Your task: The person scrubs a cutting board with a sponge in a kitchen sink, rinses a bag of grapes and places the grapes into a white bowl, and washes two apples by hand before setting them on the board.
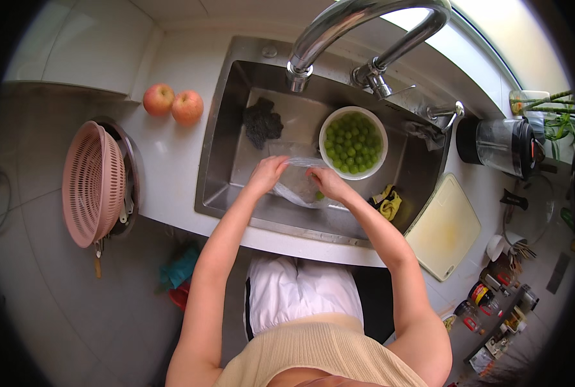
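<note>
Over the near part of the stainless steel sink [241, 169], a clear plastic bag [294, 197] is stretched between my two hands. My left hand [267, 175] pinches its left side, and my right hand [330, 183] grips its right side near the rim. A single green grape [319, 195] shows at the bag, just below my right hand. Right beside that hand stands a round white bowl [383, 126] full of green grapes [353, 142]. A dark mesh cloth [262, 122] lies on the sink floor at the far left.
Above the sink arches a chrome faucet [311, 43]. Two apples [187, 107] sit on the left counter, near a pink plastic colander [91, 184]. A yellow-black cloth [389, 202] rests at the sink's right, beside a cutting board [444, 227]. A blender [498, 145] stands farther right.
</note>
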`<state>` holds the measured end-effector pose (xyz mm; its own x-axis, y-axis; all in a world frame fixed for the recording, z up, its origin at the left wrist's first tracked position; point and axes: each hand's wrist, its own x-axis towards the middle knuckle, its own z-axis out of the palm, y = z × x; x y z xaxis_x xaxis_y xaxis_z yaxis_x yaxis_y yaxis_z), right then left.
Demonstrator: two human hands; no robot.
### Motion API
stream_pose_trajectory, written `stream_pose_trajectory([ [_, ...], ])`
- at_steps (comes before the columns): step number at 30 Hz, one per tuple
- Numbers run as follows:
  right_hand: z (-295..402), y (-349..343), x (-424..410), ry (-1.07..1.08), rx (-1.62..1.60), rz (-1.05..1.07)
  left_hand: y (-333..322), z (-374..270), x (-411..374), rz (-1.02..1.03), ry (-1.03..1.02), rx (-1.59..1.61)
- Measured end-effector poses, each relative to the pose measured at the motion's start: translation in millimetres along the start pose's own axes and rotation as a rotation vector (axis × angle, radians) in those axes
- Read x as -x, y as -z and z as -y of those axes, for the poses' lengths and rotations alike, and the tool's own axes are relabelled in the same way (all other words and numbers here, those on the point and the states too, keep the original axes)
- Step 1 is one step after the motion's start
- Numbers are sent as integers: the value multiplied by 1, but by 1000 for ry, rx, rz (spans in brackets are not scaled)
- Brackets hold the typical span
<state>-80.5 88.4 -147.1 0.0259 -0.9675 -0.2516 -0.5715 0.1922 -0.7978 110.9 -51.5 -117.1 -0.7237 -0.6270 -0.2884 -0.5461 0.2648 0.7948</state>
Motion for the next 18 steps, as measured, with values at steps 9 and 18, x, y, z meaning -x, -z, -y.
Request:
stream_pose_trajectory([
  [9,-15,-42,25,-143,485,384,-3,-4,2,118,0,-52],
  [18,13,2,34,-238,134,247,-1,-2,1,50,45,-65],
])
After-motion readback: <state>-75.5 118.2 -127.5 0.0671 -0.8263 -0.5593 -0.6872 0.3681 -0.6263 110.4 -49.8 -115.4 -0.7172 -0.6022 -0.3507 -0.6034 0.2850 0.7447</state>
